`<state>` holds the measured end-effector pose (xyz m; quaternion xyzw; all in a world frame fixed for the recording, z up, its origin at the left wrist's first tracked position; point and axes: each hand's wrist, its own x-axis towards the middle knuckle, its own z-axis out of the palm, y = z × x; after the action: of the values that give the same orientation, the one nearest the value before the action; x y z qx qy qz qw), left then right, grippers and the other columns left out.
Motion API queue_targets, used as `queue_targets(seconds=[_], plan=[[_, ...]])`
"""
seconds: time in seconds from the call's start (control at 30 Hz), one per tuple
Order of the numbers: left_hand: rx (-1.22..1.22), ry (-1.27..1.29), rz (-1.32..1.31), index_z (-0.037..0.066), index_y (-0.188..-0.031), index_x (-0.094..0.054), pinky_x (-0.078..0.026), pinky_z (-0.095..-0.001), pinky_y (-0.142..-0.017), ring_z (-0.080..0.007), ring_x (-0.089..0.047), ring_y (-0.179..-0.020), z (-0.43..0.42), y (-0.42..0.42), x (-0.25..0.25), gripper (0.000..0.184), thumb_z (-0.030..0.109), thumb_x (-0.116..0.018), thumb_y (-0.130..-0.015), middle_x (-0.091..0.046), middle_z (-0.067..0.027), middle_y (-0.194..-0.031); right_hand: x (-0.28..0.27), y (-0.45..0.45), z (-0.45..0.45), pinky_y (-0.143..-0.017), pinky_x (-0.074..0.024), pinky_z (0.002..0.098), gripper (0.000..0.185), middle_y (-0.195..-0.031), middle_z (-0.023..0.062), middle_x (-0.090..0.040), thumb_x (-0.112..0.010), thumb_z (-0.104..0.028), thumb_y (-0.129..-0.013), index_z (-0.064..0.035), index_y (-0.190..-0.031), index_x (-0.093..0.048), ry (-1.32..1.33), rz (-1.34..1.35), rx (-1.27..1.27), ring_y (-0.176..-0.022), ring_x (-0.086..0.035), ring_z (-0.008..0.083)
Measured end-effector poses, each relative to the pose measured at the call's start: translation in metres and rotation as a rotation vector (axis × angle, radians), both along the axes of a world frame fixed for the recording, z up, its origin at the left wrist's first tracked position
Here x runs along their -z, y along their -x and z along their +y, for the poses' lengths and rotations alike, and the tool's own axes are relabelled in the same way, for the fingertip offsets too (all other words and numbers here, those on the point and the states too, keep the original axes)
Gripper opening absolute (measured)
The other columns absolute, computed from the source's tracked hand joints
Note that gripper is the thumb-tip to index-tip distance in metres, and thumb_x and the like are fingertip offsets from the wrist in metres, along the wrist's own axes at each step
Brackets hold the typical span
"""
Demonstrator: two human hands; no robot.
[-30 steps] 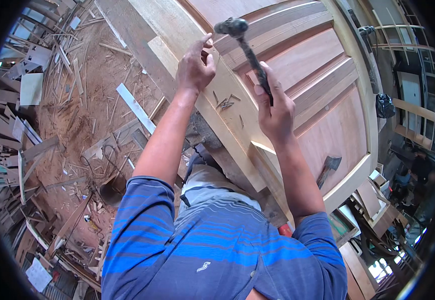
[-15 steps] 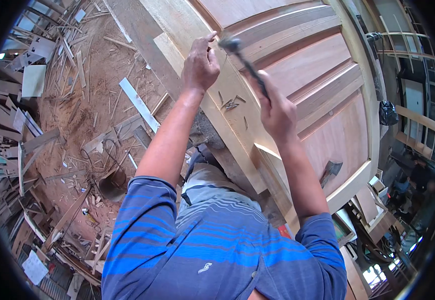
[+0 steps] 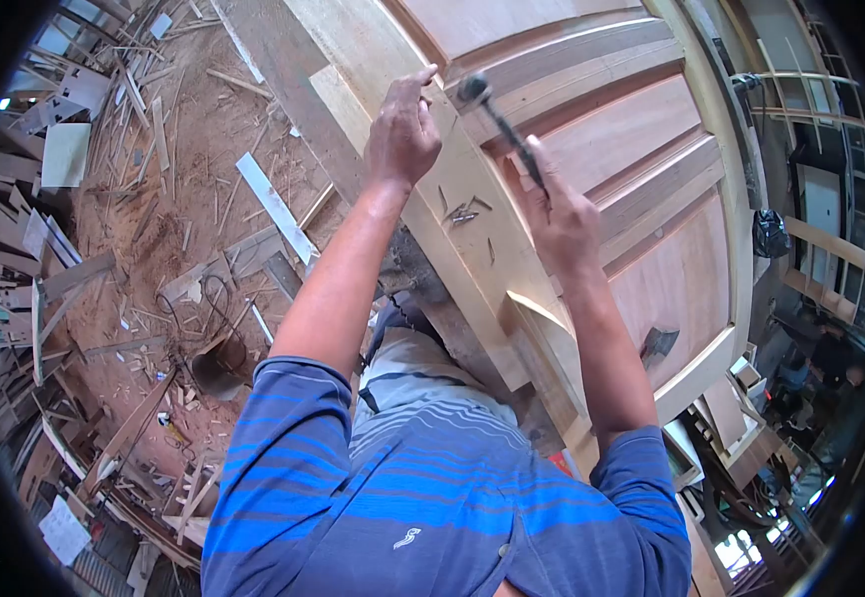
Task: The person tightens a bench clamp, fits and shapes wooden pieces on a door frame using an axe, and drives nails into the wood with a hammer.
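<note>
My right hand (image 3: 564, 221) is wrapped round the handle of a hammer (image 3: 505, 125), whose blurred head hangs over the edge of a panelled wooden door (image 3: 635, 124). At the door's near edge, my left hand (image 3: 402, 134) has its thumb and fingers drawn together near the fingertips; whatever they may pinch is too small to make out. Several loose nails (image 3: 465, 212) lie on the pale wooden board (image 3: 449, 249) between my two forearms.
An axe-like tool (image 3: 659, 343) rests on the door's lower panel. Wood scraps and sawdust (image 3: 144, 219) cover the floor at left, with a dark rounded container (image 3: 218, 370). A black bag (image 3: 770, 233) hangs at right. Another person (image 3: 834, 355) is at the far right.
The hammer and my right hand have shifted right and slightly down. My left hand has moved slightly right, keeping its pinched shape. The view has shifted a little.
</note>
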<state>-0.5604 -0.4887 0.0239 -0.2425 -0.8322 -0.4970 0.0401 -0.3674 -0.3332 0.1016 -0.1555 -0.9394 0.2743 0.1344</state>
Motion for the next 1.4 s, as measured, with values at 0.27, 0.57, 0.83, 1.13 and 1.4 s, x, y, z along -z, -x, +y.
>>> queue_targets(seconds=[0.27,0.57,0.83,1.13,1.4], plan=[[0.013,0.001,-0.033,0.015,-0.146,-0.060,-0.064,-0.0499,-0.088,-0.0338,-0.076,-0.101,-0.001,-0.003,0.003,0.055,-0.005,-0.050,-0.097,-0.071,-0.0152,-0.122,0.020,-0.010,0.000,-0.070,-0.0616,0.0471,0.054,-0.104,0.0179,-0.080,-0.072,-0.014,-0.103,-0.0207,-0.156,-0.062,-0.067,-0.100,-0.049,-0.081,-0.078,0.0371],[0.008,0.020,-0.017,0.016,-0.145,-0.061,-0.064,-0.0497,-0.085,-0.0321,-0.077,-0.100,-0.001,-0.004,-0.003,0.053,-0.005,-0.050,-0.098,-0.071,-0.0150,-0.125,0.022,-0.014,-0.007,-0.070,-0.0614,0.0467,0.049,-0.103,0.0211,-0.080,-0.067,-0.012,-0.107,-0.0161,-0.156,-0.061,0.029,0.174,-0.061,-0.081,-0.079,0.0384],[-0.009,0.014,-0.026,0.009,-0.140,-0.065,-0.063,-0.0432,-0.088,-0.0284,-0.078,-0.101,-0.002,-0.008,0.005,0.048,-0.008,-0.050,-0.097,-0.072,-0.0169,-0.124,0.036,-0.018,-0.006,-0.069,-0.0590,0.0572,0.059,-0.088,0.0232,-0.076,-0.063,-0.026,-0.109,-0.0277,-0.166,-0.048,0.020,0.015,0.021,-0.079,-0.076,0.0449],[-0.017,-0.012,-0.024,0.008,-0.133,-0.065,-0.063,-0.0467,-0.088,-0.0321,-0.077,-0.100,0.000,-0.002,0.005,0.041,-0.005,-0.050,-0.097,-0.073,-0.0161,-0.122,0.020,-0.012,-0.016,-0.070,-0.0608,0.0588,0.057,-0.091,0.0232,-0.077,-0.060,-0.030,-0.110,-0.0274,-0.166,-0.048,0.002,0.341,0.023,-0.079,-0.077,0.0434],[0.078,-0.063,-0.131,0.003,-0.121,-0.072,-0.062,-0.0456,-0.090,-0.0361,-0.076,-0.102,-0.007,-0.005,0.001,0.027,-0.001,-0.061,-0.096,-0.075,-0.0195,-0.115,0.021,-0.019,-0.006,-0.076,-0.0591,0.0620,0.057,-0.093,0.0233,-0.077,-0.060,-0.030,-0.110,-0.0323,-0.165,-0.044,0.001,-0.388,0.093,-0.084,-0.076,0.0469]])
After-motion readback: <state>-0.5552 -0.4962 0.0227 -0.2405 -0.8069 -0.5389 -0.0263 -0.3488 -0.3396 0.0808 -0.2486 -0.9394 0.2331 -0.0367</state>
